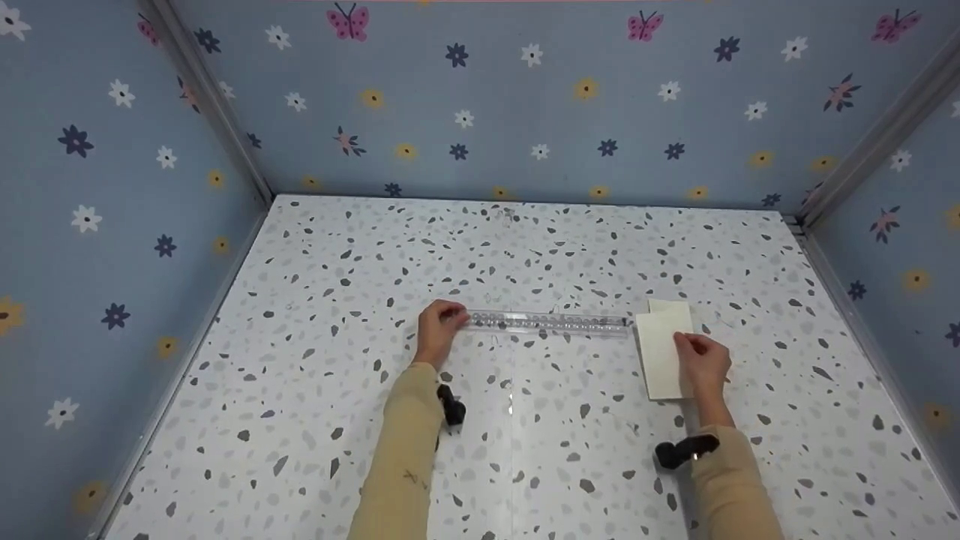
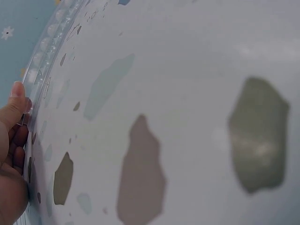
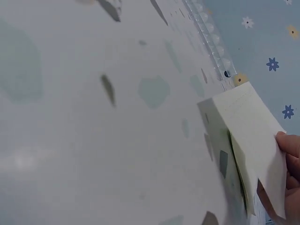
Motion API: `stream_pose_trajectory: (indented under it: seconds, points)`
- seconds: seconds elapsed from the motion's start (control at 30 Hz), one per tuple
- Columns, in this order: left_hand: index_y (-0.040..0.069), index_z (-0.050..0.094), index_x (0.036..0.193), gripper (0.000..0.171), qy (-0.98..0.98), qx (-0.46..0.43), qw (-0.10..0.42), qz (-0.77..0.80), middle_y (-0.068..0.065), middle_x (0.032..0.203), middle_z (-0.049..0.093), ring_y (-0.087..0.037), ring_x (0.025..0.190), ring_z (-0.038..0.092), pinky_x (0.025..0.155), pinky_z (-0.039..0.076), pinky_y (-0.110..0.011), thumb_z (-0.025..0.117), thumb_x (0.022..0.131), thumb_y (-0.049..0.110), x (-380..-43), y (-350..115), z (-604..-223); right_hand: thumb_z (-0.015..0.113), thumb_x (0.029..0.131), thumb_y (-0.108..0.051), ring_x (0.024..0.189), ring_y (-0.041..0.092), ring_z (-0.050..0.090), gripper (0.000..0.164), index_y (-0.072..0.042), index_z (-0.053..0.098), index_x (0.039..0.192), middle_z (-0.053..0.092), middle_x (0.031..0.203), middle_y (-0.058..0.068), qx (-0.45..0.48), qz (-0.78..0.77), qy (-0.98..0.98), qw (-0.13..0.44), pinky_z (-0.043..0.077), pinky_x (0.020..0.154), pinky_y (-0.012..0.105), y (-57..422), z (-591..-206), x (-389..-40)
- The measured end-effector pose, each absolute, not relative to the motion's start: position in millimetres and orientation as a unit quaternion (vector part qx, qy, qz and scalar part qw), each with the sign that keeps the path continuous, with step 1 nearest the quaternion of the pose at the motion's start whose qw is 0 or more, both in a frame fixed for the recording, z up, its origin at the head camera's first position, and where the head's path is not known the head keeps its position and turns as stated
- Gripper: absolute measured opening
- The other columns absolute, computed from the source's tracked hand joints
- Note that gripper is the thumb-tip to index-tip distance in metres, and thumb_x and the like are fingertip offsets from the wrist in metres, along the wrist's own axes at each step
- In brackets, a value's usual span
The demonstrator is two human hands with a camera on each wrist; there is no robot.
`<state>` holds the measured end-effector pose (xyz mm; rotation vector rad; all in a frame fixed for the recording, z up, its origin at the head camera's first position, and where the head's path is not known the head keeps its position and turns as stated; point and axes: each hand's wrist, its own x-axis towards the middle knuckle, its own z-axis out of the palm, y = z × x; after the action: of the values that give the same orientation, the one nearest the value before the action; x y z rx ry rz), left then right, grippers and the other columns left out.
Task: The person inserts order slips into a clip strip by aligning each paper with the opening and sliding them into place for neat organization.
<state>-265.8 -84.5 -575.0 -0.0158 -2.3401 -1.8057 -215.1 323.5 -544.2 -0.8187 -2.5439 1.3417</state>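
Note:
On the speckled table lies a long clear plastic strip (image 1: 540, 322), ruler-shaped, with rows of round see-through bumps. My left hand (image 1: 437, 334) pinches its left end between thumb and fingers; the left wrist view shows the thumb (image 2: 17, 96) on top of the strip's edge. Just beyond the strip's right end is cream-coloured paper (image 1: 660, 356), in two overlapping layers. My right hand (image 1: 705, 365) pinches the paper at its right edge. In the right wrist view the paper (image 3: 251, 126) stands slightly off the table, its layers apart at the lower end.
The white table (image 1: 315, 450) has grey speckles and a seam down its middle. Blue flowered panels (image 1: 525, 112) enclose the back and both sides. A black wrist camera (image 1: 451, 409) sits on the left sleeve, another black camera (image 1: 686, 451) on the right.

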Motion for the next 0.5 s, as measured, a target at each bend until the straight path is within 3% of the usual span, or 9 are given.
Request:
stream_pose_trajectory:
  seconds: [0.5]
  points:
    - [-0.003,0.063,0.092,0.017,-0.779,0.005,0.075,-0.622,-0.009,0.088,0.059,-0.019,0.082,0.052,0.074,0.042,-0.030,0.066,0.077,0.004,-264.2,-83.8,-573.0,0.050,0.087,-0.042,0.085,0.016,0.047,0.047,-0.004,0.057,0.113,0.053,0.104,0.009,-0.287,0.471,-0.834,0.030,0.039,0.068,0.026,314.3,-549.1,-205.8]
